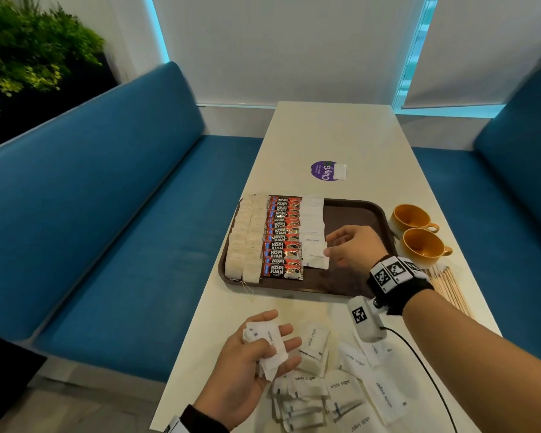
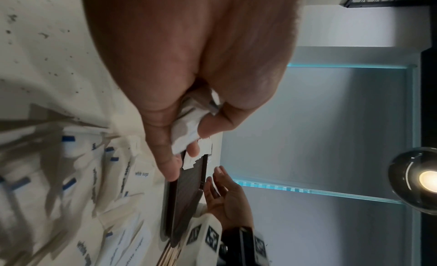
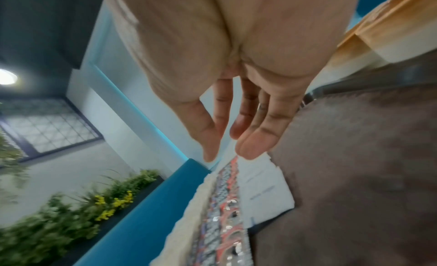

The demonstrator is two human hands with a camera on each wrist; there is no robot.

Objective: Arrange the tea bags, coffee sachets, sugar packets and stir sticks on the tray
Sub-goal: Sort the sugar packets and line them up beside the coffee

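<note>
A brown tray [image 1: 353,214] holds two columns of tea bags [image 1: 244,239], a column of red coffee sachets [image 1: 283,237] and a column of white sugar packets [image 1: 314,232]. My right hand [image 1: 345,246] hovers over the tray just right of the sugar column, fingers relaxed and straight, holding nothing [image 3: 227,154]. My left hand [image 1: 263,345] grips a small bunch of sugar packets [image 1: 267,346] above the table's near edge [image 2: 189,124]. Loose sugar packets [image 1: 341,385] lie scattered on the table in front. Wooden stir sticks [image 1: 448,285] lie right of the tray.
Two orange cups [image 1: 419,232] stand right of the tray. A purple sticker [image 1: 324,170] with a white packet [image 1: 340,172] lies further back on the white table [image 1: 341,135]. Blue benches [image 1: 122,214] flank the table. A cable [image 1: 419,364] runs from my right wrist.
</note>
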